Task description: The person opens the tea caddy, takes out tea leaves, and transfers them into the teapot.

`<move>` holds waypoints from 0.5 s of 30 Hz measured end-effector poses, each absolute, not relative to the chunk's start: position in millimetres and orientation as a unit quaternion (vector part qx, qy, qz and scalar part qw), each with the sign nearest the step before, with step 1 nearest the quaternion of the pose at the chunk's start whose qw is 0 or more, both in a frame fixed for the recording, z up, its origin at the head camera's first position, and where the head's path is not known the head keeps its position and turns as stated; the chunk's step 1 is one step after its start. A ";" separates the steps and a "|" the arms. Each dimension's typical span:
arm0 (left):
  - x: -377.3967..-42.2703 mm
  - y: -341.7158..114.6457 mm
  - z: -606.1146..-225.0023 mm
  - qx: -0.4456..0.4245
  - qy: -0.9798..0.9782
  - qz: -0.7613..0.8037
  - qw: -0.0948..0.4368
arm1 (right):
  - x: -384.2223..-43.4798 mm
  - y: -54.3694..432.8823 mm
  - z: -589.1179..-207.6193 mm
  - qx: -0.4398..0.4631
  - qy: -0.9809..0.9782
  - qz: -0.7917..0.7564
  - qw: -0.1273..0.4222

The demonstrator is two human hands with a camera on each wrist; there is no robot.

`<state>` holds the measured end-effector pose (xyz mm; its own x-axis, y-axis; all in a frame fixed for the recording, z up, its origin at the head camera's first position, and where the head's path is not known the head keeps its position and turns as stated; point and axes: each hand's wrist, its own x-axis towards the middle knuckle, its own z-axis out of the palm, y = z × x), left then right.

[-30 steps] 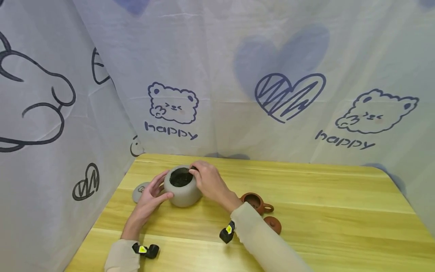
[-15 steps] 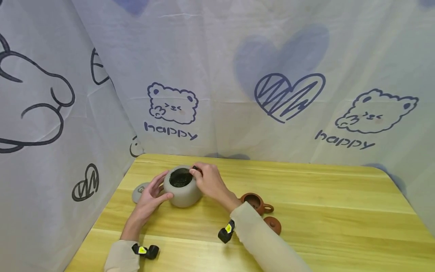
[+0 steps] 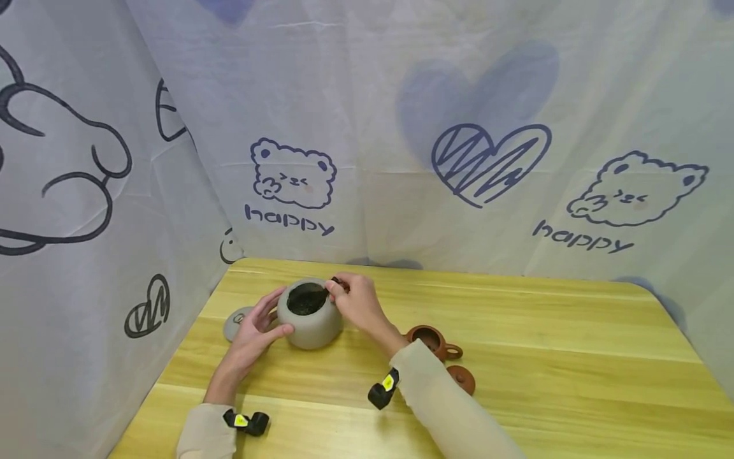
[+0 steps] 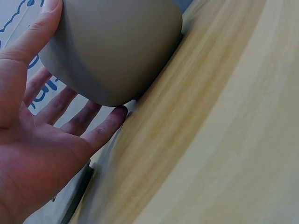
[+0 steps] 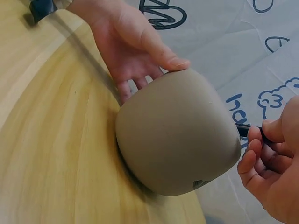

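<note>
A round grey jar (image 3: 312, 328) stands on the table, its wide mouth facing up. Dark loose stuff like tea leaves (image 3: 304, 303) shows inside. My left hand (image 3: 256, 331) holds the jar's left side, thumb in front and fingers spread round behind. At the right rim, my right hand (image 3: 357, 303) pinches the handle of a black spoon-like tool (image 5: 243, 129). That handle slants over the rim, with the tool's far end down in the jar among the dark contents. The right wrist view shows the jar's outer wall hiding this end.
Left of the jar lies its grey lid (image 3: 234, 326), partly behind my left hand. A small reddish-brown clay teapot (image 3: 438, 349) stands open beyond my right forearm, its lid (image 3: 461, 378) lying beside it. Printed cloth (image 3: 378, 191) hangs behind the wooden table (image 3: 550, 357).
My right hand has shifted slightly to the right at the rim, and more of the black tool shows in the jar's mouth. My left hand and the jar stay in place.
</note>
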<state>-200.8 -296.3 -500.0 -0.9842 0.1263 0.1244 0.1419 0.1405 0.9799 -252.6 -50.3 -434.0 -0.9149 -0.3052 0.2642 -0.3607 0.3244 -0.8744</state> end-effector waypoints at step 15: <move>-199.3 -297.2 -500.3 -0.098 -0.750 -0.654 0.012 | -251.0 -46.7 -435.9 0.102 -0.782 0.615 0.014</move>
<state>-199.3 -297.2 -500.3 -0.9804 0.1320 0.1466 0.1631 0.1242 0.9788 -251.0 -46.7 -435.9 -0.9789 -0.1425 0.1462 -0.1757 0.2238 -0.9587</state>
